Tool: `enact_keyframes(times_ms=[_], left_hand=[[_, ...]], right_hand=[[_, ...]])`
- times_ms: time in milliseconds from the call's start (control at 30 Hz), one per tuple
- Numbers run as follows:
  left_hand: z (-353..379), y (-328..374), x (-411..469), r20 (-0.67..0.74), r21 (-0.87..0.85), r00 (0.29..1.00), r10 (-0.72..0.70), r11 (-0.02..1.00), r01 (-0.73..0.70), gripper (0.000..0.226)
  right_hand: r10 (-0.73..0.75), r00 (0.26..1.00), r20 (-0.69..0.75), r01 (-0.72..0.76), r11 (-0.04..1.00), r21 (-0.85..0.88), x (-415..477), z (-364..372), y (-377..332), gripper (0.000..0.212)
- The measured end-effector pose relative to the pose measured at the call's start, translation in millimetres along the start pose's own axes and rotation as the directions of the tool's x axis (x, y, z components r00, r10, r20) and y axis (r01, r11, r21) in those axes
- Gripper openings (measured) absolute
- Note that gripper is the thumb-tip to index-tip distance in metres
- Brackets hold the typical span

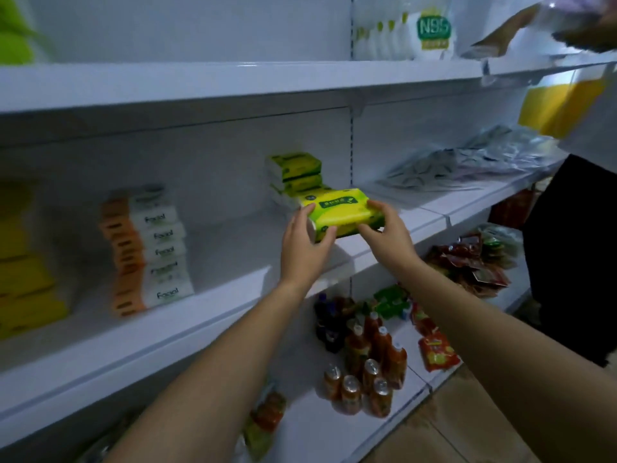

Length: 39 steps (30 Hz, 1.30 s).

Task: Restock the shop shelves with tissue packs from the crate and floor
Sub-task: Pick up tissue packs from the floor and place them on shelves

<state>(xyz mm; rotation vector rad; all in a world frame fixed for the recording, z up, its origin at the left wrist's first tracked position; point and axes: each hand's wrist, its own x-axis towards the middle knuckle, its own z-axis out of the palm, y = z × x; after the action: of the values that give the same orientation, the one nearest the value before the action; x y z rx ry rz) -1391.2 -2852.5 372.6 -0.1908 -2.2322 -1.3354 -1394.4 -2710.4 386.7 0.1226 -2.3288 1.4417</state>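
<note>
A yellow-green tissue pack (340, 208) hovers just above the middle shelf (233, 248), held at both ends. My left hand (305, 245) grips its left end with thumb on top, and my right hand (389, 232) grips its right end. Right behind it stands a stack of matching yellow-green tissue packs (293, 177) against the back panel. Further left on the same shelf is a leaning stack of orange-and-white tissue packs (147, 248). Yellow packs (23, 262) sit at the far left edge.
The lower shelf holds drink bottles and cans (364, 362) and red snack bags (467, 262). Clear plastic packets (467, 162) lie on the shelf to the right. White packs with a green label (430, 31) stand on the top shelf. Another person (574, 228) stands at the right, reaching up.
</note>
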Motion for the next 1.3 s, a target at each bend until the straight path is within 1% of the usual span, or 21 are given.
enact_keyframes(times_ms=[67,133,200,267,333,400,500,667,800,900,967,1033,1067,1133,1233,1300], left_hand=[[1,-11,30,-0.033,0.019,0.999,-0.012,1.000,0.013,0.048],[6,-22,64,-0.081,0.038,0.997,0.005,0.999,-0.002,0.047],[16,-35,97,-0.124,0.085,0.992,0.039,0.996,-0.028,0.047],[27,-48,126,-0.152,0.120,0.987,0.044,0.992,-0.026,0.048],[33,-61,142,-0.173,0.124,0.985,0.029,0.992,-0.008,0.048],[42,-78,155,-0.163,0.157,0.987,-0.010,0.987,0.036,0.048],[53,-94,162,-0.149,0.132,0.988,-0.028,0.990,0.048,0.047],[56,-101,172,-0.107,0.131,0.993,-0.051,0.989,0.065,0.052],[50,-97,166,-0.097,0.228,0.993,-0.066,0.970,0.086,0.069],[41,-85,147,-0.103,0.323,0.993,-0.066,0.942,0.096,0.069],[35,-71,126,-0.064,0.427,0.996,-0.057,0.901,0.079,0.063],[32,-55,96,0.018,0.552,1.000,-0.001,0.834,-0.009,0.060],[33,-47,77,0.076,0.580,0.997,0.008,0.813,-0.050,0.060],[37,-33,33,0.187,0.563,0.982,-0.020,0.821,-0.091,0.060],[43,-20,-35,0.323,0.536,0.946,0.018,0.820,-0.198,0.060],[52,-15,-81,0.411,0.484,0.911,0.023,0.842,-0.240,0.059]], right_hand=[[0.001,0.999,0.032,-0.002,0.999,0.041,29,19,2,0.045],[0.002,0.999,0.050,-0.006,0.997,0.082,60,35,5,0.044],[-0.009,0.999,0.045,0.004,0.993,0.116,93,49,11,0.044],[-0.050,0.999,0.019,0.047,0.990,0.129,123,61,18,0.046],[-0.092,0.996,0.011,0.091,0.992,0.082,142,70,25,0.049],[-0.096,0.994,0.060,0.094,0.995,0.037,160,85,40,0.054],[-0.065,0.986,0.156,0.069,0.997,-0.024,175,100,57,0.064],[-0.048,0.975,0.217,0.059,0.997,-0.045,189,106,63,0.073],[-0.032,0.960,0.277,0.073,0.988,-0.139,178,94,61,0.076],[-0.078,0.948,0.310,0.156,0.959,-0.236,150,74,57,0.076],[-0.088,0.933,0.350,0.204,0.929,-0.308,124,56,53,0.074],[-0.076,0.920,0.384,0.222,0.909,-0.352,91,36,51,0.070],[-0.062,0.914,0.401,0.227,0.897,-0.380,71,26,52,0.068],[-0.025,0.909,0.416,0.223,0.872,-0.436,27,3,58,0.067],[0.020,0.912,0.409,0.222,0.815,-0.535,-44,-36,72,0.069],[0.074,0.913,0.401,0.204,0.768,-0.607,-91,-59,84,0.068]])
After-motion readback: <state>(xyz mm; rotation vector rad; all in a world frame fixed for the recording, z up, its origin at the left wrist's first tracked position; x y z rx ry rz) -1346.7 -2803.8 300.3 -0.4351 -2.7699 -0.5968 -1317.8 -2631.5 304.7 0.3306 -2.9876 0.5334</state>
